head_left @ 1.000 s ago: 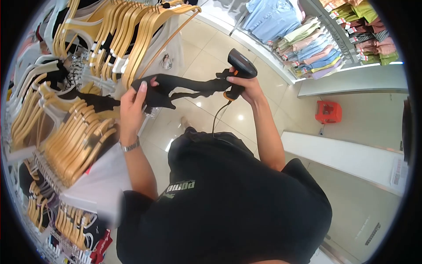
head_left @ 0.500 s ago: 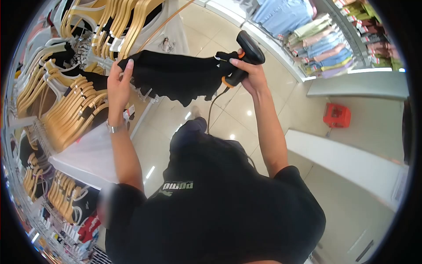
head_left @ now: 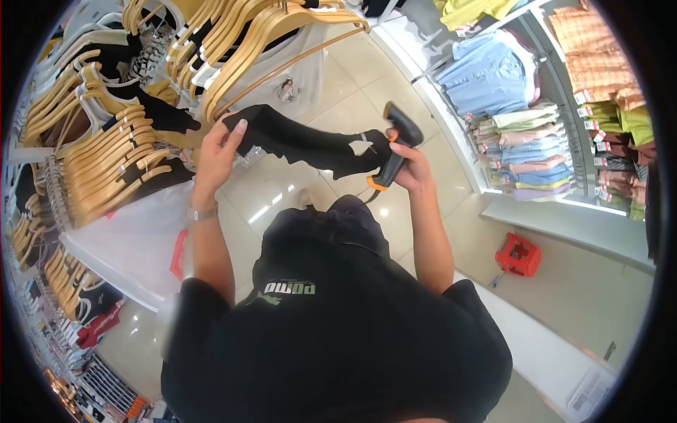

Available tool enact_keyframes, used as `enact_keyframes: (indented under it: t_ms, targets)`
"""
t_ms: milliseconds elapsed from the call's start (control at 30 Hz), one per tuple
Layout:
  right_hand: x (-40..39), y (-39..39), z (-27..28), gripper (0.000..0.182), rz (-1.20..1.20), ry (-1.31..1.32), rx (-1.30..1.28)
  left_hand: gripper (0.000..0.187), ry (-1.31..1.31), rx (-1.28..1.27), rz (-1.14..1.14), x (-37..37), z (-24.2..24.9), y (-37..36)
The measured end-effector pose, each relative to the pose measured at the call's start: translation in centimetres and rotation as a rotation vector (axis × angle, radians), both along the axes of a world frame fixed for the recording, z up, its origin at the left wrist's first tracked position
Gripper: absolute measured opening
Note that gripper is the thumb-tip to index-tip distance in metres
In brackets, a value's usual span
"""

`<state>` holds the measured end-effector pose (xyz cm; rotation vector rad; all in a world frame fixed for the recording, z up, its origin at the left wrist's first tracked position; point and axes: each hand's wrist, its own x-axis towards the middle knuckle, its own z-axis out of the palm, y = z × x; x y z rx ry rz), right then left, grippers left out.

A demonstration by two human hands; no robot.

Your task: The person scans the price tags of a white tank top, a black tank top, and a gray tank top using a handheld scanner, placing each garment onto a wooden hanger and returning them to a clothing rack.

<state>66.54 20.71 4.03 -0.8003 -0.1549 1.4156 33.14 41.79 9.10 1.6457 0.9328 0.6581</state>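
A black garment with a wavy lower edge is stretched between my two hands, above the floor. My left hand pinches its left end, close to a large wooden hanger. At the other end, my right hand is closed round the handle of a black and orange handheld scanner and also holds the garment's end. A small pale tag lies on the garment near the scanner. The scanner's cable runs down from its handle toward my body.
Racks of wooden hangers with clothes fill the left side. Blue shirts and folded clothes hang or lie on wall racks at the upper right. A red stool-like object stands on the floor at the right, near a long white panel.
Both hands and the garment appear lower and a little further right. The garment has narrowed into a thinner band, and the pale tag now shows. The scanner has tilted.
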Motion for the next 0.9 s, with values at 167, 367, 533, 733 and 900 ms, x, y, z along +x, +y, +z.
enact_keyframes:
  t_ms: [167,367,533,733,900]
  targets:
    - [3.8,2.4,0.6,0.029,0.046,0.04,0.379,0.028,-0.054,0.078,-0.057,0.4,1.1,0.5]
    - [9.2,5.9,2.9,0.041,0.091,-0.125,0.512,0.027,-0.057,0.017,0.033,1.4,3.3,-0.7]
    - [11.9,6.1,4.9,0.036,0.221,-0.269,0.531,0.028,-0.046,-0.05,0.159,2.2,3.2,-2.6]
    - [14.6,6.2,4.6,0.033,0.313,-0.37,0.492,0.03,0.0,-0.016,0.235,3.9,2.8,-5.1]
    - [16.0,6.2,5.4,0.033,0.392,-0.435,0.479,0.031,-0.006,-0.031,0.288,4.3,2.0,-6.9]
